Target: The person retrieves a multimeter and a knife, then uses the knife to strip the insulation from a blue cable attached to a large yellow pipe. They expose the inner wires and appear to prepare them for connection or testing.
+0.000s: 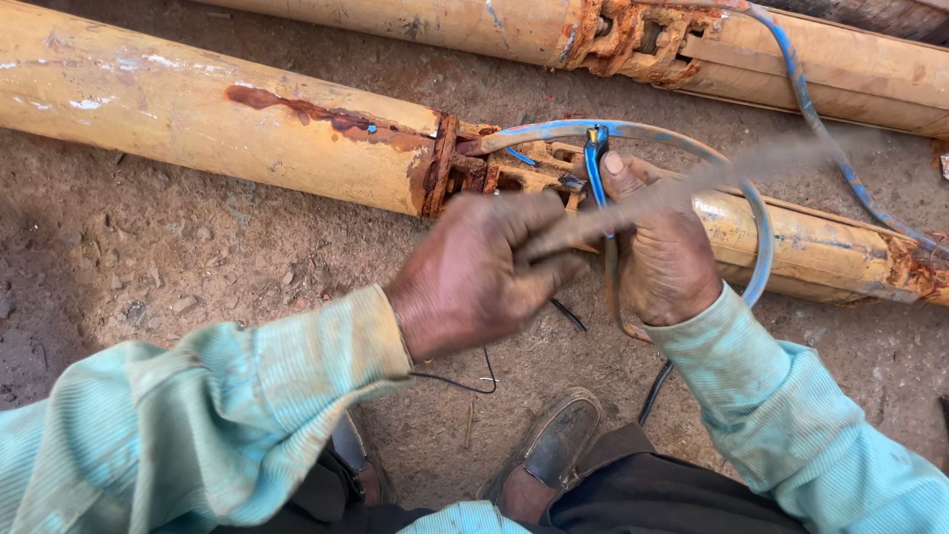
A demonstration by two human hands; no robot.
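Hands working a blue cable over a rusty yellow pipe

The yellow pipe [217,129] lies on dirt ground [148,257]; above its rusted joint [465,168] the right hand [662,252] clamps the looped blue cable [692,148], while the left hand [474,277] grips a blurred thin tool [672,188].

I'm seeing a yellow-painted metal pipe [217,124], matt and chipped, its flanged joint [457,163] crusted with rough orange rust, a smooth blue plastic-sheathed cable [761,232] looping over it, ribbed pale-green cloth sleeves [247,405], a scuffed leather shoe [559,445], and gritty packed dirt ground [198,257].
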